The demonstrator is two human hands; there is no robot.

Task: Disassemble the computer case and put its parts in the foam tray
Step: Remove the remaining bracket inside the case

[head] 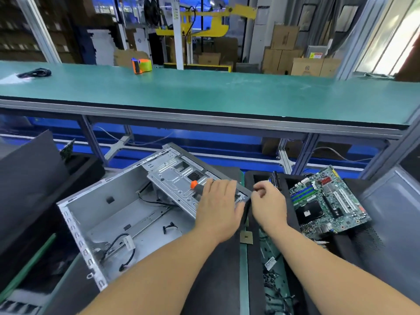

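Observation:
The open grey computer case (109, 208) lies on its side in front of me, with loose black cables inside. A metal drive cage (175, 176) is tilted up at its right end. My left hand (218, 205) rests on the cage and grips a screwdriver with an orange and grey handle (197, 185). My right hand (269, 201) is just right of the cage's corner, its fingers curled as if pinching something small that I cannot make out. The black foam tray (252, 246) stands to the right and holds a green motherboard (327, 201) and a bundle of cables (275, 289).
A dark side panel (27, 178) leans at the left over another foam tray. A small chip (246, 237) lies between case and tray. Behind, a raised green shelf (204, 94) carries an orange tape dispenser (142, 65) and a black cable coil (34, 72).

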